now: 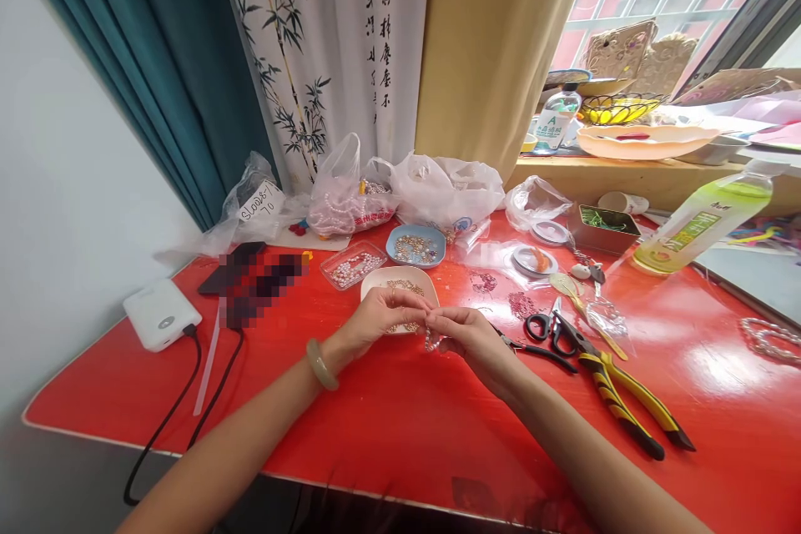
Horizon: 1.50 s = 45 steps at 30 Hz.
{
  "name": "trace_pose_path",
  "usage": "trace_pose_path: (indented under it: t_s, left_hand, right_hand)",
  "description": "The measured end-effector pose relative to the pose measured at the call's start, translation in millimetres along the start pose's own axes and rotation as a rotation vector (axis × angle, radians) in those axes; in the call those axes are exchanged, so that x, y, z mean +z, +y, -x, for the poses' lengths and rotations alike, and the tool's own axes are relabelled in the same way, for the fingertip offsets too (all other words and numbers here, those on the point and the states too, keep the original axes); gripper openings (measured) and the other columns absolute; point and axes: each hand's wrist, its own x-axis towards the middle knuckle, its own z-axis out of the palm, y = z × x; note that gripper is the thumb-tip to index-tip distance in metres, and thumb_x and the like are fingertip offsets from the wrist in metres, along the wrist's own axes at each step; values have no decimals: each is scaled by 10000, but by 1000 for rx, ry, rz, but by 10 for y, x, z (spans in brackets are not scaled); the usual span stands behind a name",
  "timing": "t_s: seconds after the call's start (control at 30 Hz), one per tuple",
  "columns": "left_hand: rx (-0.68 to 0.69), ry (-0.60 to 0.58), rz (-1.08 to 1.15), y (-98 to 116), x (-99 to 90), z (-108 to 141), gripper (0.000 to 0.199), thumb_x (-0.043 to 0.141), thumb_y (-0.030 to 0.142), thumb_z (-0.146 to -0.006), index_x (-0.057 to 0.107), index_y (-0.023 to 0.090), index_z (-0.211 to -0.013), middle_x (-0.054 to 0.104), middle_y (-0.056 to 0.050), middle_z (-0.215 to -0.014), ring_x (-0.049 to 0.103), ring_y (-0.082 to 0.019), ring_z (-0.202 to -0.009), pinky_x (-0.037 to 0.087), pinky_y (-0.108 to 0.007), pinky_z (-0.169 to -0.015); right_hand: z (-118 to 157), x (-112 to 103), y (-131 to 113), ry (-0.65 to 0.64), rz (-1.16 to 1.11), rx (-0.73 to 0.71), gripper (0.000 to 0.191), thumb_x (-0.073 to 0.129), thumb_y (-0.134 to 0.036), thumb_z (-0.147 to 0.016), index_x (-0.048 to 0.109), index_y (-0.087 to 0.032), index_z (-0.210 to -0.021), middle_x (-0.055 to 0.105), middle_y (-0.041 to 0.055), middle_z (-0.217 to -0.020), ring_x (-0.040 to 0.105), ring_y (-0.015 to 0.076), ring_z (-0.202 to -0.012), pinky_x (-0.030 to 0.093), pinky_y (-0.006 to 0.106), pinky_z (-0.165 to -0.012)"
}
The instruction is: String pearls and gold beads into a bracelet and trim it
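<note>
Over the front of a cream dish (372, 284) with gold beads, my two hands meet at the fingertips. My right hand (469, 338) pinches a short string of beads (431, 340), which hangs just below the fingers. The fingertips of my left hand (381, 319), its wrist in a pale bangle (321, 365), are closed against those of the right; what lies between them is too small to make out. Behind the cream dish stand a blue dish (440, 254) of gold beads and a clear tray (329, 271) with pink and white beads.
Right of my hands lie yellow-black pliers (626, 400), scissors (554, 327) and black-handled pliers (544, 355). Further right stand a green-labelled bottle (704, 221) and a tin (607, 232). Plastic bags (447, 192) line the back. A white power bank (161, 313) with a cable sits left.
</note>
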Motion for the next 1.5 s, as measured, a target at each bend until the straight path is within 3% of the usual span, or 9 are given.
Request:
trace_pose_path:
  t_s: [0.17, 0.33, 0.5, 0.67, 1.07, 1.37, 1.5]
  left_hand:
    - [97, 137, -108, 64, 16, -16, 117, 603, 254, -703, 589, 143, -669, 625, -36, -782, 566, -136, -725, 433, -263, -699]
    - [154, 286, -102, 219, -25, -56, 124, 616, 261, -690, 571, 146, -683, 624, -22, -748, 563, -120, -713, 426, -245, -700]
    - [189, 416, 65, 351, -200, -203, 151, 612, 273, -691, 545, 141, -720, 642, -37, -786, 571, -100, -661, 454, -244, -674]
    - [123, 498, 120, 342, -381, -383, 177, 621, 276, -683, 532, 140, -756, 658, -74, -821, 595, -107, -642, 470, -210, -580]
    - [139, 550, 184, 274, -458, -295, 142, 605, 226, -700, 504, 148, -763, 669, -72, -785, 628, -139, -657, 496, -220, -576]
    - [125, 545, 289, 260, -498, -240, 99, 574, 183, -727, 492, 151, -771, 662, -68, -785, 624, -126, -655, 498, -213, -567]
    - [138, 540, 308, 242, -517, -233, 99, 577, 171, -724, 488, 152, -762, 658, -60, -770, 622, -121, -656, 495, -209, -582]
  right_hand:
    - [-1, 3, -23, -24, 100, -43, 239, 568, -370, -735, 679, -162, -775, 627, 18, -739, 513, 121, -713, 372, 261, -706]
    - [-20, -74, -37, -82, 175, -35, 308, 525, -398, -766, 678, -130, -775, 639, 26, -672, 517, 111, -631, 376, 252, -654]
    - [-75, -203, -30, -60, -14, 34, 245, 587, -366, -733, 653, -131, -752, 636, 13, -666, 551, 76, -555, 430, 216, -612]
    - [-143, -266, 27, -49, -160, 169, 176, 624, -278, -710, 633, -102, -722, 669, 67, -719, 594, 85, -567, 473, 189, -578]
    - [-139, -284, 23, -23, -142, 189, 108, 590, -177, -732, 615, -91, -792, 689, 102, -775, 631, 93, -589, 510, 174, -587]
    - [-108, -274, -11, 4, -57, 126, 222, 671, -160, -630, 650, -92, -841, 680, 85, -839, 635, 113, -706, 489, 232, -752]
    - [-85, -246, -47, 10, 123, 100, 237, 640, -213, -646, 655, -112, -859, 683, 46, -739, 617, 97, -609, 487, 234, -658]
